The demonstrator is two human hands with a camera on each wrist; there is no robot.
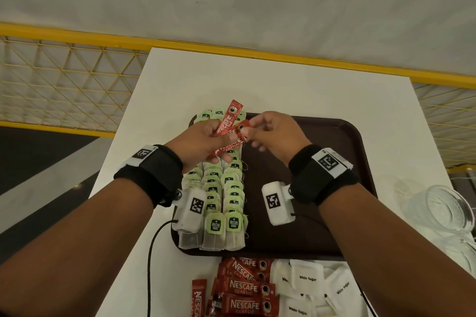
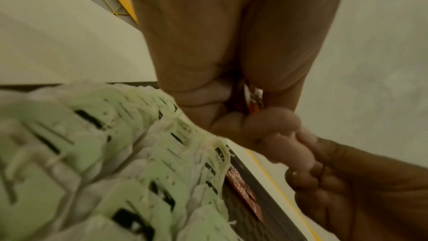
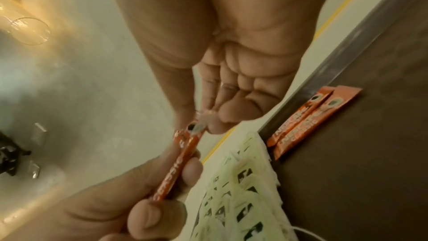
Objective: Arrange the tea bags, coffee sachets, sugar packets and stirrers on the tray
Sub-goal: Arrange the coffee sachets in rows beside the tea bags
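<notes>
Now you have both hands up over the far left corner of the tray, and it's coffee time. Your left hand is curled round a small bunch of coffee sachets, one poking up and away, another slanting down across your palm. Your right hand pinches the top end of that slanting sachet between thumb and fingertip, looking ready to draw it out of the bunch.

Below you, the tea bags already run in neat overlapping rows down the tray's left side, and the right wrist view shows two placed sachets lying side by side on the tray floor, just beside the tea bags at the far rim. More loose sachets and sugar packets wait on the table at the near edge. I see no stirrers from here.

Watch it, though. Pull too briskly and the other sachet could slide out of your left grip and drop onto the tea bags, knocking the rows askew. Those bags look light and loosely lapped, so a low wrist or a trailing cable could drag them too. And the glass jar lies near your right elbow, so a wide swing back for more might nudge it.
</notes>
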